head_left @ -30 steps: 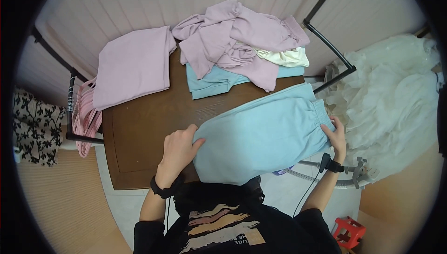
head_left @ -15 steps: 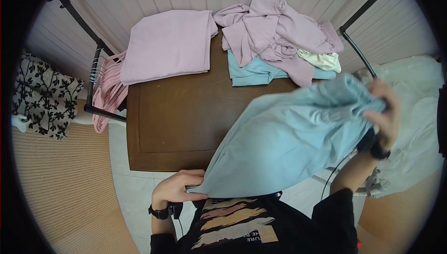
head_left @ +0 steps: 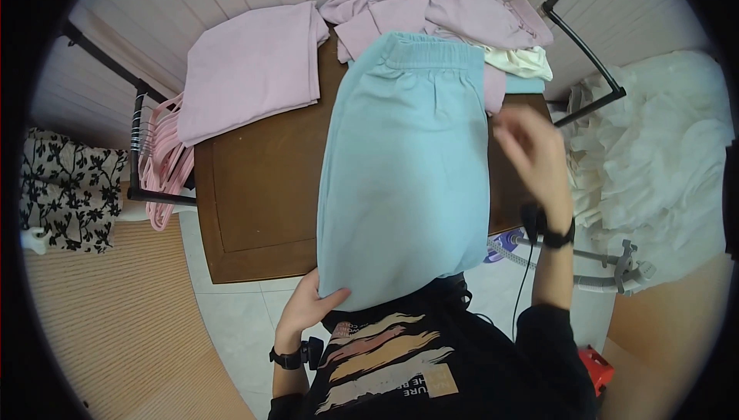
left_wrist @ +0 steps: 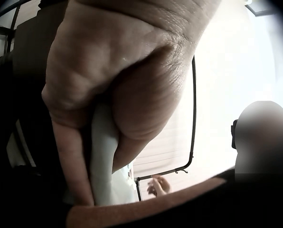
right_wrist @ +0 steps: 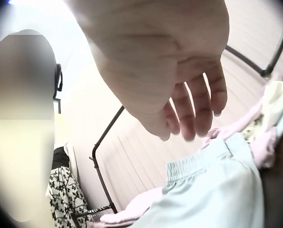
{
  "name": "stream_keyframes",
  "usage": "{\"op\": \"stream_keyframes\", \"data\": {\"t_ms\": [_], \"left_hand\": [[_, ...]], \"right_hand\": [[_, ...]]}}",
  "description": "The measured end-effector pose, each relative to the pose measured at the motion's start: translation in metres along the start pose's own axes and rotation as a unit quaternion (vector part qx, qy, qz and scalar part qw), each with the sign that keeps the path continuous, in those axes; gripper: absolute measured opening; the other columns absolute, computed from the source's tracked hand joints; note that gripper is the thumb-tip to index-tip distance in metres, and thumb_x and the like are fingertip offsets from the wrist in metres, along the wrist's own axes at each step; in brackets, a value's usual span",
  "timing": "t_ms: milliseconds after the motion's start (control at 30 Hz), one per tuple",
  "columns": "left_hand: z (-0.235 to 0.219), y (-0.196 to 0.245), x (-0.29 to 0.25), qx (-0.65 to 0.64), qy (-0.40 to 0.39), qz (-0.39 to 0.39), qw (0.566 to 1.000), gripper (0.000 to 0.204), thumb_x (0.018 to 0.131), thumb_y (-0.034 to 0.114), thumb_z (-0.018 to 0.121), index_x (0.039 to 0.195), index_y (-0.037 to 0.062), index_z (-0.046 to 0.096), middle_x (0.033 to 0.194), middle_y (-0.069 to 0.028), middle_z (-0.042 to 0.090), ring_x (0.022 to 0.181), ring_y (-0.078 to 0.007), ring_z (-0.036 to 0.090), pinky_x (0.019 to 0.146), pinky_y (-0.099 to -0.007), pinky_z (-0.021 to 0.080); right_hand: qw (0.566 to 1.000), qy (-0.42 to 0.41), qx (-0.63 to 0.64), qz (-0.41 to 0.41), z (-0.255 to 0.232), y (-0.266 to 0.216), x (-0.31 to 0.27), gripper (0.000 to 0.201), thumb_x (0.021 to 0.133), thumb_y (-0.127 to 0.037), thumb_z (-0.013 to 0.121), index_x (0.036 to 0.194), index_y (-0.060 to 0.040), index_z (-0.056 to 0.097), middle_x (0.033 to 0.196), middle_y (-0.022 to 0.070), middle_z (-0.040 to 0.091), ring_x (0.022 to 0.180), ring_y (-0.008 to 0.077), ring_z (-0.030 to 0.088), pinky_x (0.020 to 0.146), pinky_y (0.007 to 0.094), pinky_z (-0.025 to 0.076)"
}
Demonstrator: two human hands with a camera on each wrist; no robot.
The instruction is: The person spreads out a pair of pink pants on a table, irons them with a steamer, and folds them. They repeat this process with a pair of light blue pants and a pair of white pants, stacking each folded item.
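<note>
Folded light blue trousers [head_left: 408, 166] with an elastic waistband [head_left: 433, 54] lie over the table's front half, waistband toward the back, the near end hanging past the front edge. My left hand [head_left: 308, 306] grips the near left corner, thumb on top; in the left wrist view the cloth [left_wrist: 103, 152] runs between its thumb and fingers. To the right of the trousers my right hand [head_left: 535, 154] is raised, holding nothing. In the right wrist view its loosely bent fingers [right_wrist: 198, 109] hang above the waistband.
A folded pink garment [head_left: 254, 73] sits at the brown table's [head_left: 254, 212] back left. Crumpled pink clothes [head_left: 469, 8], with cream and blue cloth underneath, are piled at the back right. Pink hangers [head_left: 160, 162] hang at the left. White ruffled fabric [head_left: 647, 166] and a black rack [head_left: 589, 50] stand right.
The trousers have swung round from lying slantwise, with the waistband now at the back. My right hand has let go of the waistband. The left hand has kept to the near left corner.
</note>
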State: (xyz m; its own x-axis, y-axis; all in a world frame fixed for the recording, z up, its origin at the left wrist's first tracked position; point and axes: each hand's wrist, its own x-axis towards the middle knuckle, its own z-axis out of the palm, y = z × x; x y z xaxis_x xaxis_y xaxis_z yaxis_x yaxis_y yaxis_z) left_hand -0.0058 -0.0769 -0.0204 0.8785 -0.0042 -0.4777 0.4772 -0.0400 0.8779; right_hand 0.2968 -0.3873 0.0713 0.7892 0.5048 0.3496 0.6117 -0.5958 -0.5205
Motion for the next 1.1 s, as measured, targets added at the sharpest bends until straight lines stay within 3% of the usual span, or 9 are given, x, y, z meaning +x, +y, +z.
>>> {"op": "stream_keyframes", "data": {"t_ms": [133,233,333,500,567,633,833,967,1100], "left_hand": [[-0.003,-0.003,-0.004,-0.009,0.02,-0.002,1.0,0.044,0.092,0.004,0.073,0.134,-0.0031,0.06,0.121,-0.0077,0.071,0.112,-0.014,0.063,0.099,-0.0325,0.051],[-0.001,-0.006,-0.008,-0.045,0.021,-0.003,0.999,0.044,0.094,0.002,0.071,0.135,-0.0036,0.058,0.119,-0.0074,0.071,0.109,-0.012,0.064,0.096,-0.0301,0.051],[-0.003,-0.013,-0.013,-0.063,0.036,0.0,0.997,0.045,0.096,0.001,0.069,0.138,-0.0046,0.054,0.117,-0.0085,0.071,0.107,-0.0111,0.066,0.093,-0.0281,0.052],[0.012,-0.001,-0.014,-0.122,0.071,0.026,0.99,0.044,0.1,0.002,0.065,0.14,-0.0051,0.05,0.118,-0.011,0.071,0.102,-0.0132,0.07,0.09,-0.0291,0.056],[0.018,0.005,-0.013,-0.291,0.033,0.028,0.956,0.041,0.101,0.002,0.063,0.14,-0.004,0.05,0.12,-0.0116,0.07,0.1,-0.0155,0.072,0.09,-0.032,0.057],[0.017,0.009,-0.011,-0.291,0.019,0.029,0.956,0.041,0.101,0.002,0.063,0.14,-0.0038,0.05,0.12,-0.0117,0.07,0.101,-0.0155,0.071,0.091,-0.0324,0.057],[0.009,0.003,-0.004,-0.264,0.098,0.057,0.958,0.041,0.102,0.002,0.062,0.141,-0.0031,0.05,0.121,-0.0109,0.069,0.106,-0.0146,0.069,0.095,-0.0323,0.056],[0.002,-0.011,0.0,-0.239,0.107,0.053,0.964,0.042,0.103,0.002,0.061,0.142,-0.0041,0.049,0.124,-0.0112,0.07,0.105,-0.0144,0.07,0.092,-0.032,0.058],[-0.004,-0.017,0.0,-0.214,0.073,0.038,0.973,0.04,0.103,0.002,0.06,0.141,-0.005,0.05,0.118,-0.011,0.072,0.099,-0.0146,0.072,0.084,-0.032,0.061]], "right_hand": [[0.955,-0.035,0.17,0.241,-0.003,0.001,-0.121,0.011,0.097,-0.008,0.07,0.092,0.0016,0.072,0.066,0.0059,0.067,0.057,0.0079,0.059,0.053,0.0269,0.048],[0.876,-0.044,0.321,0.356,0.018,0.009,-0.212,0.014,0.1,-0.008,0.067,0.09,0.0017,0.071,0.064,0.0012,0.066,0.056,0.0075,0.06,0.054,0.0246,0.05],[0.859,0.032,0.403,0.315,0.068,0.004,-0.27,0.021,0.094,0.0,0.071,0.115,-0.0004,0.066,0.122,0.0111,0.067,0.103,0.0143,0.066,0.083,0.0282,0.055],[0.737,0.08,0.577,0.342,0.121,-0.026,-0.266,0.06,0.092,0.0,0.073,0.145,-0.0063,0.047,0.148,0.0101,0.05,0.134,0.0206,0.052,0.107,0.0382,0.048],[0.697,0.066,0.623,0.35,0.129,-0.031,-0.257,0.067,0.092,-0.002,0.073,0.151,-0.0071,0.041,0.151,0.0095,0.048,0.137,0.0216,0.049,0.112,0.0415,0.045],[0.546,-0.015,0.72,0.428,0.135,-0.028,-0.252,0.071,0.094,-0.008,0.073,0.155,-0.0048,0.038,0.152,0.0113,0.049,0.14,0.0245,0.05,0.114,0.0443,0.045],[0.438,-0.053,0.801,0.405,0.098,-0.035,-0.246,0.073,0.092,0.0,0.064,0.158,-0.0018,0.033,0.152,0.0133,0.051,0.139,0.0277,0.053,0.115,0.0459,0.045],[0.521,-0.108,0.756,0.382,0.064,-0.031,-0.259,0.071,0.089,0.003,0.062,0.155,-0.0012,0.038,0.148,0.0135,0.055,0.136,0.0257,0.056,0.114,0.0442,0.046],[0.545,-0.132,0.728,0.394,0.065,-0.016,-0.269,0.069,0.09,0.002,0.063,0.155,-0.0004,0.039,0.146,0.0141,0.056,0.134,0.0274,0.057,0.111,0.0454,0.05]]}}
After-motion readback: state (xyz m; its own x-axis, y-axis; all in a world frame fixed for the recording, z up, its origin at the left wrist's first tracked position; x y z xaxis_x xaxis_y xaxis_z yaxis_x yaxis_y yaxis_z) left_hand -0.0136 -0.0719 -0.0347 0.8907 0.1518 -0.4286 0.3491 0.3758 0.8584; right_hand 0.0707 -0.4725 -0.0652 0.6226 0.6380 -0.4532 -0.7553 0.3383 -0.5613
